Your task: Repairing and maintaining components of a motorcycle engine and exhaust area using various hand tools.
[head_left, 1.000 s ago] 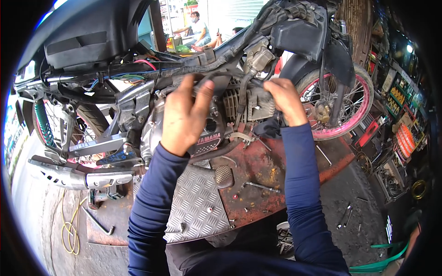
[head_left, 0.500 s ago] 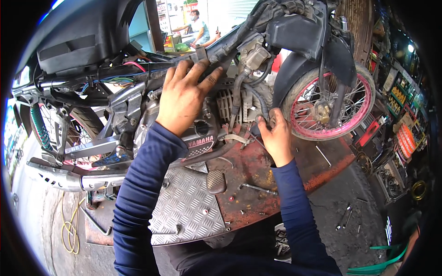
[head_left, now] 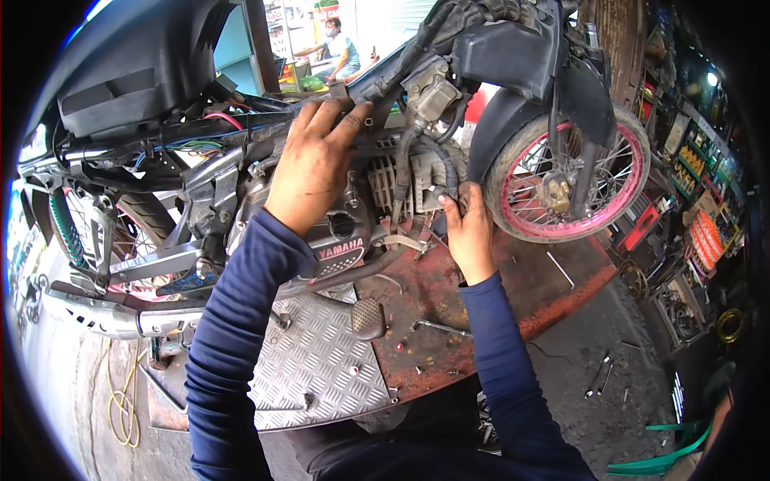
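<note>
My right hand (head_left: 471,232), at the centre right of the frame, has its thumb and fingers drawn together on the lower end of a black hose (head_left: 442,156); my left hand (head_left: 309,168), left of centre, lies back upward over the frame bar (head_left: 385,88), fingers bent and a little apart; I cannot tell whether they grip anything underneath; the motorbike (head_left: 378,147) fills the upper half, its engine (head_left: 341,228) between and below my hands, its pink-rimmed front wheel (head_left: 555,192) at the right, just beyond my right hand.

Below my wrists, the rusty red platform (head_left: 525,293) spans the lower middle; a patterned metal plate (head_left: 321,361) lies on its left part, a bent-ended tool (head_left: 441,327) right of that; a yellow cord (head_left: 122,401) lies coiled at lower left; a seated person (head_left: 343,52) shows at top centre.
</note>
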`<state>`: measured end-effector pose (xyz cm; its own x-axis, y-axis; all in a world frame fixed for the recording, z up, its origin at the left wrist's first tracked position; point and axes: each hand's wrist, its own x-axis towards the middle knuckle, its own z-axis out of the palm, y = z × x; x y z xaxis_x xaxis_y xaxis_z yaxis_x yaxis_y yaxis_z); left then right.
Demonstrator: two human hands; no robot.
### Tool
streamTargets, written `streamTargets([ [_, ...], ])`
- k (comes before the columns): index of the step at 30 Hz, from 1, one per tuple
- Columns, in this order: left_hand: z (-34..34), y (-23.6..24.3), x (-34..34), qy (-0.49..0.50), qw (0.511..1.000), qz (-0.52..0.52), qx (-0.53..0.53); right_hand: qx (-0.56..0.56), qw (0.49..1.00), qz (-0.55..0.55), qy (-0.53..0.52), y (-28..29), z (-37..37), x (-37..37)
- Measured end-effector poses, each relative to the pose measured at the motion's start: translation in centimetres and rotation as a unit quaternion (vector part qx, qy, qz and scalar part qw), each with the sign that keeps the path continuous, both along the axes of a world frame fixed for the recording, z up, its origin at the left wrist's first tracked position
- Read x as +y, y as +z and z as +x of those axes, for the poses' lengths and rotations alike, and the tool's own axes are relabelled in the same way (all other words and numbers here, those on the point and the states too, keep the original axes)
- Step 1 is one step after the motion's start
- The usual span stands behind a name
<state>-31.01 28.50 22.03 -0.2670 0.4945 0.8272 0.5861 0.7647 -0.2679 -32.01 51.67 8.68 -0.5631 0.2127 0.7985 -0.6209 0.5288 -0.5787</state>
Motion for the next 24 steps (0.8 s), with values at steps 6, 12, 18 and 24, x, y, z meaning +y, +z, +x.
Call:
streamTargets([
  [6,-0.1,-0.7,-0.1,0.029,0.998,0.039,-0.045,-0.187,0.974,0.122,-0.022,2.4,1.2,0.8],
  [12,-0.3,-0.6,-0.6,0.090,0.995,0.010,0.028,-0.115,0.969,0.201,-0.085,2.1,0.2,0.5],
  [18,-1.2,-1.1,-0.7,0.051,0.998,0.031,0.018,-0.167,0.963,0.187,-0.097,3.0,0.6,0.0],
  [24,-0.6,-0.8,-0.8,0.048,0.997,0.045,-0.041,-0.171,0.970,0.161,-0.056,3.1,0.0,1.2],
])
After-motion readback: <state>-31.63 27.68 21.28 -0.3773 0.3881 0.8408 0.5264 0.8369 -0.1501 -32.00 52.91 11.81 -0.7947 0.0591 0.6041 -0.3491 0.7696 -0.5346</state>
